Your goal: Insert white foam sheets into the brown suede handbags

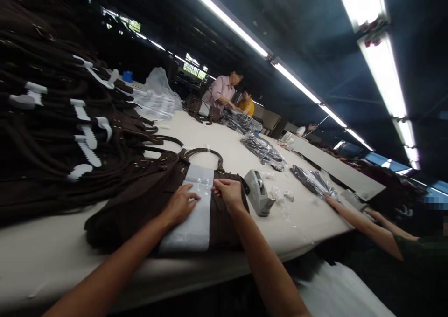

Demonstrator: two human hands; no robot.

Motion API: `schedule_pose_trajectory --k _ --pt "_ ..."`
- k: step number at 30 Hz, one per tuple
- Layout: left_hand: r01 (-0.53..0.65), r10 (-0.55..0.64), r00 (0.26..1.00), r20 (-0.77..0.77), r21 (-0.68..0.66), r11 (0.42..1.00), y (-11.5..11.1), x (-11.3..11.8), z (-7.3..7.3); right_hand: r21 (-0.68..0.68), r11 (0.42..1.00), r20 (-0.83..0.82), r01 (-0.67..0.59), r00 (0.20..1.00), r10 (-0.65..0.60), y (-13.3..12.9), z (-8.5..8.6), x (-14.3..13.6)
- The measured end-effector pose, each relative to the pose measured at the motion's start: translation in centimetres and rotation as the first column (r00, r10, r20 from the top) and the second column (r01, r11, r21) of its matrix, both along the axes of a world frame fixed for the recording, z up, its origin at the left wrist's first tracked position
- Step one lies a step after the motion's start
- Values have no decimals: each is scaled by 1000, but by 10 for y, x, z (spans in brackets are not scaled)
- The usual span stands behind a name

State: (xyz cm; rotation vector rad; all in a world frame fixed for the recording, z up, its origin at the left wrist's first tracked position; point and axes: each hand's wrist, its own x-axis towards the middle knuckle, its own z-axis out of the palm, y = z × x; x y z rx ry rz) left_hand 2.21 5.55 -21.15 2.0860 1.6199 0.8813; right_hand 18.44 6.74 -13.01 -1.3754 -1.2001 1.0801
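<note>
Dark brown handbag (140,205) lay flat on the white table (42,256), directly under both my hands. A white plastic-wrapped strip (196,214) ran across its middle. My left hand (180,204) rested palm-down on the strip, fingers spread, gripping nothing. My right hand (228,191) sat just beside it, fingertips pinching the strip's far edge. Grey tape dispenser (258,192) stood just right of my right hand. A stack of brown bags (52,135) rose left of my left. A co-worker's arm (360,223) reached in, well apart, further right.

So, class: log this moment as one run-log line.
left hand: flat on white wrap | right hand: pinching wrap edge | brown bag: lying on table | tape dispenser: beside
</note>
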Motion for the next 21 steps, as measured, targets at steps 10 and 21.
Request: schedule_pose_trajectory --k 10,21 --pt "21 -26 992 123 45 999 -6 -1 6 -166 986 198 35 980 -1 61 -45 -76" --pt "-45 46 978 203 -7 999 -1 0 6 -288 957 554 -42 808 202 76 -45 -64"
